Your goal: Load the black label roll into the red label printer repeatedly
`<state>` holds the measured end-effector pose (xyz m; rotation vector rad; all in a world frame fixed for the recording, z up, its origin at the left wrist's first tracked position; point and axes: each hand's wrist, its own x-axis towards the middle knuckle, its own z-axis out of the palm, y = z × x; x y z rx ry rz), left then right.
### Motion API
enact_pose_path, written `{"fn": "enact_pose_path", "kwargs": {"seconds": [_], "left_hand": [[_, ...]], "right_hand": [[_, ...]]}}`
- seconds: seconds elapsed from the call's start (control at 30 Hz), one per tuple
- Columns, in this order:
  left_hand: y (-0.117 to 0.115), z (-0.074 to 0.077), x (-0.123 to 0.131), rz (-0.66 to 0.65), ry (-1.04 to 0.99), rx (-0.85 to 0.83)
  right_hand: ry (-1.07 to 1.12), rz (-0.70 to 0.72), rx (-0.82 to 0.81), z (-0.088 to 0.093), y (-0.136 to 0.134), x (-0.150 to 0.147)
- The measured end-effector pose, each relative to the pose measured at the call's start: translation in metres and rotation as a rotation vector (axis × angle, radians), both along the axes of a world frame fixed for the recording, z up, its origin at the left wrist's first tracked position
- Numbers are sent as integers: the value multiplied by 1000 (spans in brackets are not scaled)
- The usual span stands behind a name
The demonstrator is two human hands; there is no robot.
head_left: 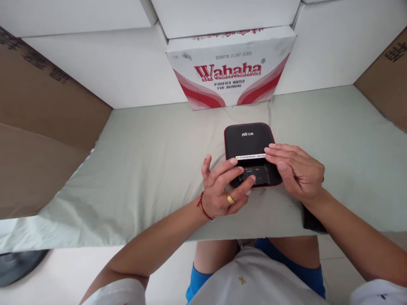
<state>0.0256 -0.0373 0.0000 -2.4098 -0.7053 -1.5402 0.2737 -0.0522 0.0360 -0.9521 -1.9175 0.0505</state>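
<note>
A small black square device (248, 142) with rounded corners, a red edge and a white label strip lies flat on the pale green cloth (152, 169). My left hand (222, 188), wearing a gold ring and a red wrist string, touches the device's near left corner with its fingertips, fingers spread. From the right, my right hand (294, 171) lays its extended fingers flat on the device, beside the label strip. Neither hand grips the device.
A white and red "Wahaha" water carton (230, 67) stands just behind the device, with white boxes (95, 67) stacked around it. Brown cardboard (38, 127) walls rise at left and right. A dark object (313, 222) lies under my right forearm at the table's near edge.
</note>
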Motion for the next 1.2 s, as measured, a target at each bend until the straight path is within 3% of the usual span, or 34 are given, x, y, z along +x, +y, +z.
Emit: {"fn": "enact_pose_path", "kwargs": {"seconds": [0.3, 0.5, 0.67, 0.77, 0.87, 1.03, 1.2], "left_hand": [[23, 2, -18, -173, -173, -478], [28, 6, -18, -209, -167, -516], [35, -4, -22, -368, -308, -721], [45, -10, -23, -396, -331, -859], [52, -12, -21, -409, -334, -1041], [47, -14, -13, -619, -409, -1271], [42, -20, -12, -626, -436, -1322]], "right_hand": [[24, -55, -56, -5, -3, -1], [53, -52, -57, -4, -2, -5], [-13, 52, 49, -3, -12, -6], [-37, 110, 139, -4, -16, -7], [-47, 126, 136, -3, -18, -7], [-58, 128, 123, 1, -17, -5], [-63, 150, 82, 4, -18, -3]]}}
